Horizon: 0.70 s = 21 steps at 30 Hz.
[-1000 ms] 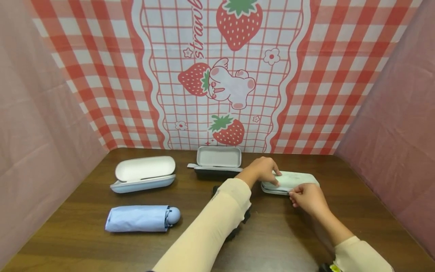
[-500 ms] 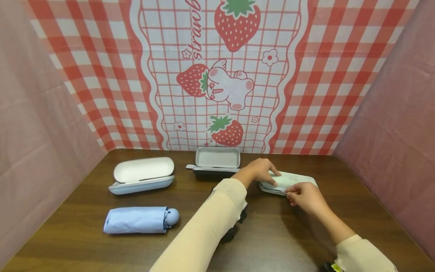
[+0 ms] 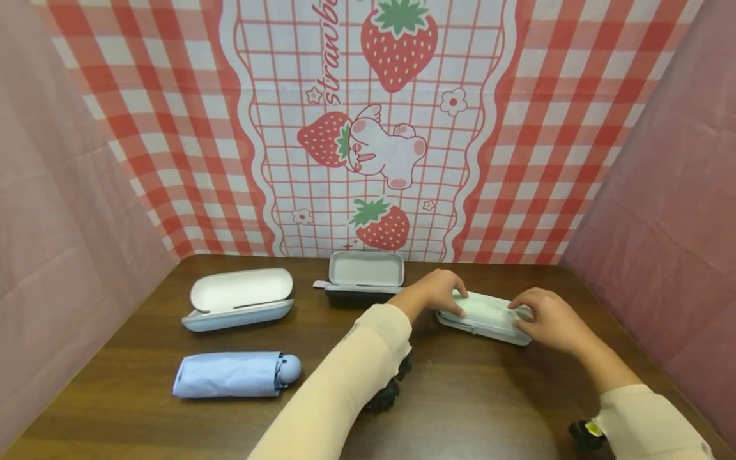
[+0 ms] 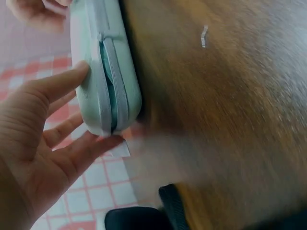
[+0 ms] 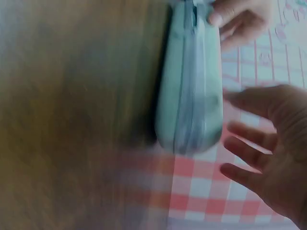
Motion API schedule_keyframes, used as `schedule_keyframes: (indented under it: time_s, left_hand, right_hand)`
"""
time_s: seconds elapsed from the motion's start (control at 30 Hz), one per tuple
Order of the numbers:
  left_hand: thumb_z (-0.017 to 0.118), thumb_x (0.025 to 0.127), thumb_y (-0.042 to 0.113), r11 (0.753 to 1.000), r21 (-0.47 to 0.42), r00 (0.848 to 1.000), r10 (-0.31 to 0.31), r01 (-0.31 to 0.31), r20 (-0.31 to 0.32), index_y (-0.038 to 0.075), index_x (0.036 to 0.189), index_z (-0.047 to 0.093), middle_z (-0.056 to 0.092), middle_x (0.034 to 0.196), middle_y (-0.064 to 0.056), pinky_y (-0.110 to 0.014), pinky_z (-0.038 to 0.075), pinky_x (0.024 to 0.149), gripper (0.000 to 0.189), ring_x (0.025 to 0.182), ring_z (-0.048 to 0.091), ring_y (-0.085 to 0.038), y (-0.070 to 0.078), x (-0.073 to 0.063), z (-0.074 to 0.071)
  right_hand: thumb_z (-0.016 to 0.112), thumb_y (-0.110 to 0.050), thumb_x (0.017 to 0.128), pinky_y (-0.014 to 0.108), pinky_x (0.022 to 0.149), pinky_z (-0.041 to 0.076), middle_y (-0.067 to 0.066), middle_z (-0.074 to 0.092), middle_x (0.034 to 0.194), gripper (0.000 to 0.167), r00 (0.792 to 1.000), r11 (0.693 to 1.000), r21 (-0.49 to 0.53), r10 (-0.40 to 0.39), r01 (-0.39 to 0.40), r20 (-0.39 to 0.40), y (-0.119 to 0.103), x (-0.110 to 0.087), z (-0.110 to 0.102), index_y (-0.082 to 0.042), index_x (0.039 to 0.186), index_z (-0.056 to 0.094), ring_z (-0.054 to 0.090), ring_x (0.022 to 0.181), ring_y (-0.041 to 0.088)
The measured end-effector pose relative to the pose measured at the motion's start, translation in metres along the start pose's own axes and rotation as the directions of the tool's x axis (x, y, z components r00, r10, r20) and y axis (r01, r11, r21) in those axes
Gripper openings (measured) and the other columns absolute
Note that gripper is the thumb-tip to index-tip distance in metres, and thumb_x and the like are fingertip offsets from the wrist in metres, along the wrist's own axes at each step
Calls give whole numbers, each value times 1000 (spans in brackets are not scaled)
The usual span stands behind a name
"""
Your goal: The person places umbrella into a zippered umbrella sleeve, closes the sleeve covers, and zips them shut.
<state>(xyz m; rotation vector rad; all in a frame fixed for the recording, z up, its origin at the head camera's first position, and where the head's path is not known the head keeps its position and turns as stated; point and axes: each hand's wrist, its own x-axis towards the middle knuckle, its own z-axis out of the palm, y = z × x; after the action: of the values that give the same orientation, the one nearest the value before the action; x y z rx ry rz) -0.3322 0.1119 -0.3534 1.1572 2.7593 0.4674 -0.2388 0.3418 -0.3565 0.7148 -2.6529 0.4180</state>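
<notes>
At the far left of the brown wooden table (image 3: 460,412), a light blue case (image 3: 238,315) stands open, its white-lined lid tipped back toward the checked strawberry cloth (image 3: 391,156). Nearer the front edge lies a folded blue umbrella (image 3: 227,375), its rounded handle end pointing right. Next along, close to the cloth, comes a dark case (image 3: 353,295), also open, with a pale grey lining and a light tab jutting from its left end. The person's left hand (image 3: 439,292), in a cream sleeve (image 3: 345,370), reaches past it and grips the left end of a pale green case (image 3: 487,315), thumb pressed on the upper face and fingers around the end. This pale green case sits on the right half of the table, toward the back, slightly slanted. It is long, with rounded ends and a smooth, faintly mottled top, and a greyish zip (image 4: 102,84) runs along its side. At the left end the zip gapes, two pale bands parted over a darker teal interior; around the right end the bands lie together, though that close view is blurred. At the right end is the right hand (image 3: 552,319), its fingers spread apart and grasping nothing; its thumb is close to the case, but whether it touches cannot be told.
</notes>
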Motion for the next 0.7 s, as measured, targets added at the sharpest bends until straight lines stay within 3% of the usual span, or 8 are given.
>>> schedule_keyframes:
  time_s: [0.1, 0.2, 0.3, 0.4, 0.47, 0.53, 0.7]
  left_hand:
    - [79, 82, 36, 991, 132, 999, 32, -32, 3, 20, 115, 72, 64, 121, 6, -21, 44, 94, 38, 116, 55, -11, 5, -1, -1]
    - [79, 81, 37, 965, 262, 999, 38, -35, -3, 26, 112, 73, 61, 117, 8, -28, 50, 84, 33, 109, 55, -11, 11, -4, -3]
    - [80, 79, 35, 947, 321, 1000, 17, -10, -17, 30, 104, 74, 59, 109, 11, -30, 51, 73, 26, 100, 56, -9, 18, -7, -5]
    - [80, 78, 29, 946, 324, 1000, 11, -4, -20, 28, 91, 74, 60, 95, 13, -28, 49, 62, 14, 86, 56, -6, 24, -10, -6]
    - [79, 78, 24, 951, 311, 1000, 6, 0, -20, 27, 82, 71, 60, 85, 15, -26, 46, 57, 9, 76, 55, -4, 27, -11, -7]
    - [77, 79, 20, 959, 282, 1000, 2, 5, -25, 27, 78, 70, 60, 79, 16, -25, 45, 54, 9, 71, 54, -4, 30, -11, -6]
    - [71, 80, 12, 970, 243, 998, -12, 25, -57, 26, 76, 73, 62, 79, 15, -22, 46, 56, 15, 72, 54, -4, 28, -10, -4]
  right_hand:
    - [85, -10, 71, 56, 82, 48, 23, 65, 107, 31, 998, 999, 49, -8, 5, 61, 9, 1, -2, -1, 98, 73, 60, 100, 42]
    - [85, -15, 72, 63, 87, 45, 32, 59, 118, 40, 993, 996, 86, 21, -31, 116, 15, 1, -3, 0, 107, 72, 54, 110, 51]
    - [87, -18, 70, 65, 89, 43, 34, 57, 122, 48, 987, 992, 110, 38, -56, 154, 18, 3, -4, 0, 112, 70, 52, 113, 53]
    - [88, -19, 69, 57, 86, 48, 27, 62, 118, 48, 982, 990, 123, 43, -66, 182, 19, 5, -5, -2, 111, 71, 58, 107, 42]
    - [87, -18, 70, 44, 77, 51, 18, 67, 106, 46, 975, 986, 138, 64, -95, 214, 19, 7, -5, -3, 111, 71, 61, 88, 27]
    - [87, -17, 71, 32, 65, 46, 8, 66, 91, 45, 966, 981, 147, 86, -124, 243, 20, 8, -6, -4, 111, 72, 51, 71, 15]
    - [86, -18, 73, 24, 56, 34, -3, 52, 72, 46, 953, 969, 174, 121, -174, 279, 22, 9, -5, -2, 113, 71, 35, 60, 8]
